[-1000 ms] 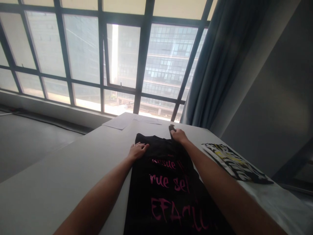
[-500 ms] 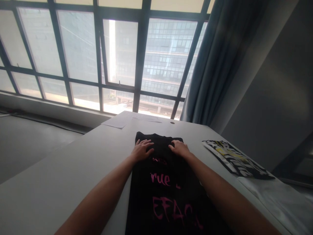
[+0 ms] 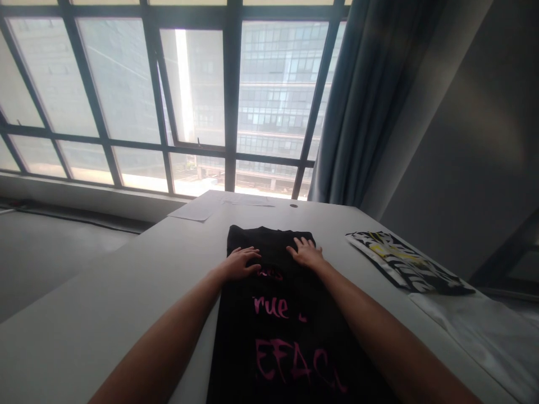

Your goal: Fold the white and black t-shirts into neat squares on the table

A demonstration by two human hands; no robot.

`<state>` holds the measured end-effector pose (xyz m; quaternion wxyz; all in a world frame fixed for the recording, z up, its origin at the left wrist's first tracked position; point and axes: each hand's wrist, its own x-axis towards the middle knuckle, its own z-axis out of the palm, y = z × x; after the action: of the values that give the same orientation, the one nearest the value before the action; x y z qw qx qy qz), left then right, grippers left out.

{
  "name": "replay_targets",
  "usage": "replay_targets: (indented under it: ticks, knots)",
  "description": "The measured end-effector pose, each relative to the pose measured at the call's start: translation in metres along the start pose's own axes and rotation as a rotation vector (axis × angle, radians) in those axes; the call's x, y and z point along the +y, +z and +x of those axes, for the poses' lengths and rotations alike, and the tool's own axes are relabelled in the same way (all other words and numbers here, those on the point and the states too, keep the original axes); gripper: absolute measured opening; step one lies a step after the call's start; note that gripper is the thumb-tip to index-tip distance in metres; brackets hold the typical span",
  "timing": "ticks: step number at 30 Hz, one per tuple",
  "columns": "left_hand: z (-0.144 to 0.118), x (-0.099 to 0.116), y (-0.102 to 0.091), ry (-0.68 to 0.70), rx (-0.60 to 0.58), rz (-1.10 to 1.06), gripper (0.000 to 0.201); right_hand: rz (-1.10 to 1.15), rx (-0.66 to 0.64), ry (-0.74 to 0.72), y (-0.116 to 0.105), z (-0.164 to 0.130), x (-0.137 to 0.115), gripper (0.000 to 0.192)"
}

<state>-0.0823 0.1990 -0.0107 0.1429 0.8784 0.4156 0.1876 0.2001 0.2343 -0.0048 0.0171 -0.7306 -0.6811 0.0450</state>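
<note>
A black T-shirt with pink lettering lies lengthwise on the white table, its far end folded over. My left hand rests flat on the folded part at its left side, fingers spread. My right hand presses flat on the same fold at its right side, fingers apart. Neither hand grips the cloth.
A folded black, white and yellow patterned garment lies to the right, with a white cloth nearer the table's right edge. Sheets of paper lie at the far end. Behind stand a large window and a blue curtain.
My right hand held the shirt's far corner, brought it back over the shirt and let go. Both hands now lie flat on the fold.
</note>
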Motion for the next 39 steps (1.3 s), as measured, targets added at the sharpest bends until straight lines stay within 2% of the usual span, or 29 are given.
replay_targets:
  ticks: [4,10,13,16,19,21,23,26,29,33,36,39]
  knots:
    - [0.0,0.0,0.001,0.001,-0.011,-0.012,0.047,0.067,-0.057,-0.074,0.01,-0.008,-0.014,0.082]
    - [-0.002,0.002,-0.008,-0.054,0.222,0.044,0.05,0.086,-0.082,-0.051,0.009,-0.001,-0.011,0.076]
    - [-0.003,-0.001,-0.01,-0.189,0.291,0.096,0.049,0.101,-0.074,-0.046,0.007,0.002,-0.009,0.072]
    - [-0.003,-0.009,-0.007,-0.424,0.337,0.176,0.052,0.131,0.011,-0.028,0.008,0.0,-0.003,0.069]
    - [-0.003,-0.019,-0.004,-0.541,0.208,0.199,0.059,0.137,0.168,0.066,0.009,-0.003,0.008,0.066]
    - [-0.002,-0.023,-0.004,-0.53,0.122,0.197,0.06,0.115,0.269,0.154,0.008,-0.005,0.017,0.063]
    - [-0.001,-0.023,-0.005,-0.5,0.087,0.191,0.06,0.107,0.329,0.238,0.005,-0.003,0.024,0.063]
    - [-0.001,-0.02,-0.007,-0.473,0.077,0.173,0.059,0.191,0.278,0.289,-0.003,0.006,0.032,0.064]
    - [-0.001,-0.019,-0.009,-0.476,0.15,0.131,0.059,0.291,0.208,0.252,-0.01,0.02,0.035,0.052]
    - [0.0,-0.027,-0.011,-0.457,0.282,0.027,0.057,0.296,0.269,0.242,-0.01,0.037,0.041,0.031]
    - [0.001,-0.033,-0.011,-0.442,0.331,-0.021,0.057,0.274,0.317,0.253,-0.009,0.049,0.054,0.028]
    - [0.001,-0.035,-0.011,-0.43,0.318,-0.029,0.056,0.254,0.388,0.301,-0.013,0.064,0.078,0.032]
